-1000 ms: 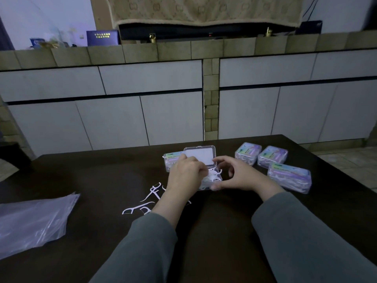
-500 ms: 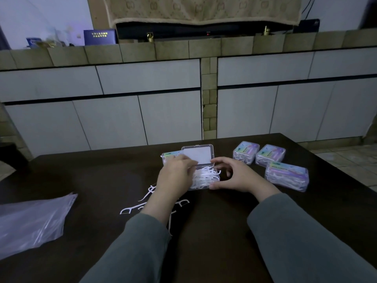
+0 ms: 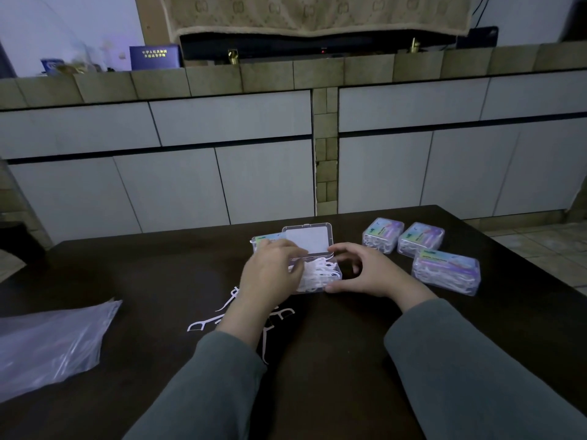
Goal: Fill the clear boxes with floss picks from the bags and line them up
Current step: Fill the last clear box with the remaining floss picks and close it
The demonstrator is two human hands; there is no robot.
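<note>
Both hands: they flank one open clear box (image 3: 320,276) at the middle of the dark table (image 3: 158,274), the box lying straight ahead of the person between the two wrists
Left hand (image 3: 270,274): over the box's left half, fingers bent down onto the picks inside; whether it pinches any or only presses them I cannot tell, as the back of the hand hides the fingertips
Right hand (image 3: 365,274): curved round the box's right end, thumb at the near corner and fingers arched toward the far edge, seemingly steadying it; how firm the contact is cannot be read
Box axis: long side runs left to right across the person, lid (image 3: 306,239) hinged up at the far side, so the opening faces up and toward the hands
Box contents: white floss picks (image 3: 324,271) heaped to about the rim, some tilted and crossed
Loose picks (image 3: 197,325): a few lie on the table near the left forearm, nearer the left hand than the right
Filled boxes (image 3: 444,271): three closed ones sit well apart to the right; another (image 3: 262,241) shows just behind the open box at its left
Plastic bag (image 3: 47,341): flat at the far left edge, well apart from both hands
Judgement: the left hand is best placed to settle the picks and gather the strays; the lid probably closes toward the person once the heap lies flat
</note>
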